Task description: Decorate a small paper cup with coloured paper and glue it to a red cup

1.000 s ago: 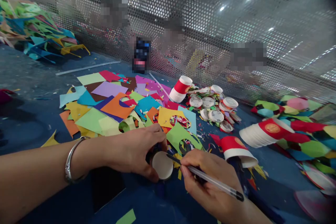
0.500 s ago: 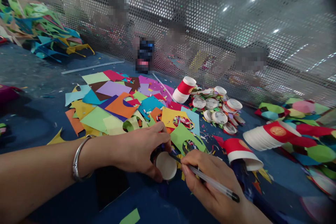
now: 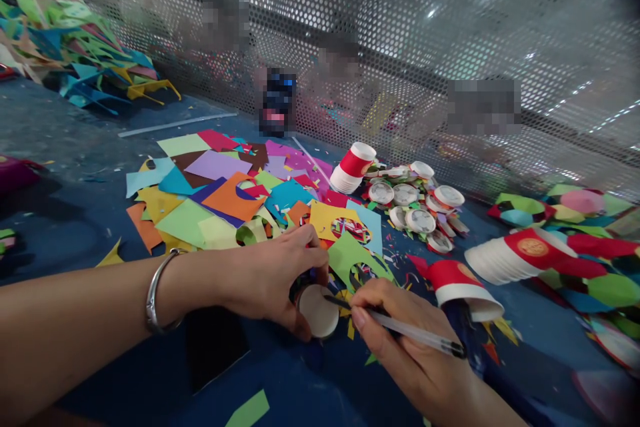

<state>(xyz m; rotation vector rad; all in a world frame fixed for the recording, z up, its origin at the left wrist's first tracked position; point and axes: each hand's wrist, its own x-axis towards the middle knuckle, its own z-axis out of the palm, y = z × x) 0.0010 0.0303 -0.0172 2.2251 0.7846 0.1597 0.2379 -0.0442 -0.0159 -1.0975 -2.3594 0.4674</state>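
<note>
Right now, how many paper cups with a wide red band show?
3: a far cup left of the heap of round pieces, a lying cup at the right, and a tipped cup beyond the right hand. Others may be hidden, nested in the stacks.

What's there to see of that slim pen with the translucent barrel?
The pen has a translucent, plastic-looking barrel, a dark front and a black rear end. The person's bare right hand grips it at a slant, tip toward the left, at the pale round disc; whether the tip touches it is unclear.
</note>
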